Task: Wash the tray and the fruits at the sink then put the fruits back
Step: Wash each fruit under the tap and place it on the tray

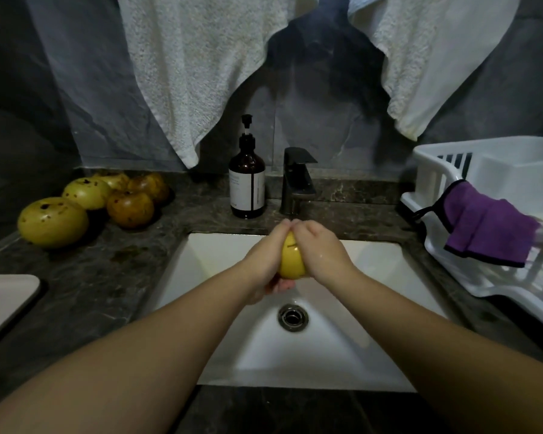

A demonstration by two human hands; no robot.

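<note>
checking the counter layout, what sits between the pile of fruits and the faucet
In the head view, a brown soap pump bottle stands between the fruits and the faucet.

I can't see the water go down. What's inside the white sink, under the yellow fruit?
Under the yellow fruit lie the bare white sink floor and its metal drain. Both hands and forearms hide part of the basin.
</note>
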